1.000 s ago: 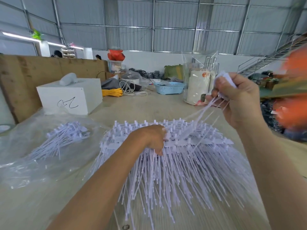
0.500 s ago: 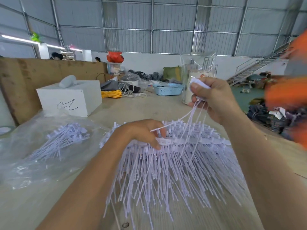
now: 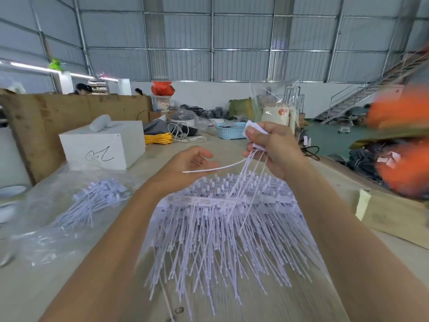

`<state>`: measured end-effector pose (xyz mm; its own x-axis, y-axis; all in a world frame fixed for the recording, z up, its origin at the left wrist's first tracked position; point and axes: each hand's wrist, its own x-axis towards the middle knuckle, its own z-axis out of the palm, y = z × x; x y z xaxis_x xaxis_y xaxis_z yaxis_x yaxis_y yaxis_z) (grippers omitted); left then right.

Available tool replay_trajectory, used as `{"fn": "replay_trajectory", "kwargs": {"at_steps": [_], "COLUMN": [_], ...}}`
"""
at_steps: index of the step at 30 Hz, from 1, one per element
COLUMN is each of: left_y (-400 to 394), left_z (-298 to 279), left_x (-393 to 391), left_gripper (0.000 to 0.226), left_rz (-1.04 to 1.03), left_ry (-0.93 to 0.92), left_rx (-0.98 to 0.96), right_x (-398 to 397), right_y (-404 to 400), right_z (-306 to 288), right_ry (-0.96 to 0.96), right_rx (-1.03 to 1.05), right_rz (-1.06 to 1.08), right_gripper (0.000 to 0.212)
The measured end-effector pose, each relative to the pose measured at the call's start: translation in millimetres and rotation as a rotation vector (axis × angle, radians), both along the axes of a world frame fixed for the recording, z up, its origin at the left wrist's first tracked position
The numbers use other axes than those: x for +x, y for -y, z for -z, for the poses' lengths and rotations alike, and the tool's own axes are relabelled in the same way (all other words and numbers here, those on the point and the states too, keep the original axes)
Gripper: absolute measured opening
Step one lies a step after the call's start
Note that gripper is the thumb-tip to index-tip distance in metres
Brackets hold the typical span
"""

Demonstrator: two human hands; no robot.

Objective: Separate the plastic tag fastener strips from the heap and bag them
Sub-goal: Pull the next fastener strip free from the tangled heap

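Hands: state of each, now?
Left hand: open, fingers relaxed, holding nothing.
Right hand: pinching a bunch of strips above the heap.

Two bare forearms (no sleeves, no gloves).

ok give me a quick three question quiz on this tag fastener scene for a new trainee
1. True or false: the right hand grips a bunch of fastener strips raised above the heap.
2. Which lies on the clear plastic bag at the left? A) yellow cord B) a small pile of strips C) a blue basket
3. Fill in: the left hand is ____, holding nothing.

Key: 1 true; 2 B; 3 open
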<state>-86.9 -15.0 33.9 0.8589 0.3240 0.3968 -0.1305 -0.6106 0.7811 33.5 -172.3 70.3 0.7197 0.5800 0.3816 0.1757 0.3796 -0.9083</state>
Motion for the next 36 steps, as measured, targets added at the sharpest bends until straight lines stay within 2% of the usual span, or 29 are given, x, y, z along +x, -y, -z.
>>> {"fn": "replay_trajectory", "kwargs": {"at_steps": [2, 4, 7, 9, 13, 16, 18, 22, 25, 30, 33, 36], "left_y": [4, 12, 26, 32, 43, 42, 35, 14, -7, -50, -83, -120], "left_z": [0, 0, 2, 4, 9, 15, 18, 25, 32, 45, 50, 50], "left_x": [-7, -14, -25, -32, -39, -45, -52, -74, -97, -131, -145, -147], "left_gripper": [0.013, 0.02, 0.041, 0.041, 0.012, 0.008, 0.017, 0.028, 0.022, 0.027, 0.025, 0.025], "left_rz": [0.05, 0.142, 0.291, 0.321, 0.148, -0.036, -0.191, -0.472, -0.624, -0.806, -0.896, -0.913], "left_ry": [0.053, 0.043, -0.138, -0.195, -0.132, -0.052, -0.001, 0.036, -0.016, -0.144, -0.24, -0.365], "left_rx": [-0.082, -0.209, -0.313, -0.327, -0.342, -0.412, -0.303, 0.073, 0.275, 0.437, 0.441, 0.461], "right_x": [-6, -12, -22, -29, -47, -61, -70, -92, -112, -136, -145, -145], "right_y": [-6, -12, -24, -33, -57, -77, -90, -119, -146, -191, -213, -231], "right_z": [1, 2, 4, 5, 8, 8, 10, 16, 22, 35, 41, 50], "right_ry": [-0.031, -0.055, -0.068, -0.039, 0.063, 0.04, 0.007, 0.014, 0.033, 0.094, 0.093, 0.125], "right_rx": [0.013, 0.022, 0.014, -0.006, -0.072, -0.063, -0.057, -0.13, -0.212, -0.339, -0.374, -0.462], "right_rz": [-0.026, -0.06, -0.108, -0.104, -0.046, -0.023, -0.032, -0.142, -0.24, -0.304, -0.352, -0.353], "right_gripper": [0.006, 0.006, 0.006, 0.006, 0.011, 0.014, 0.011, 0.013, 0.01, 0.025, 0.026, 0.041]}}
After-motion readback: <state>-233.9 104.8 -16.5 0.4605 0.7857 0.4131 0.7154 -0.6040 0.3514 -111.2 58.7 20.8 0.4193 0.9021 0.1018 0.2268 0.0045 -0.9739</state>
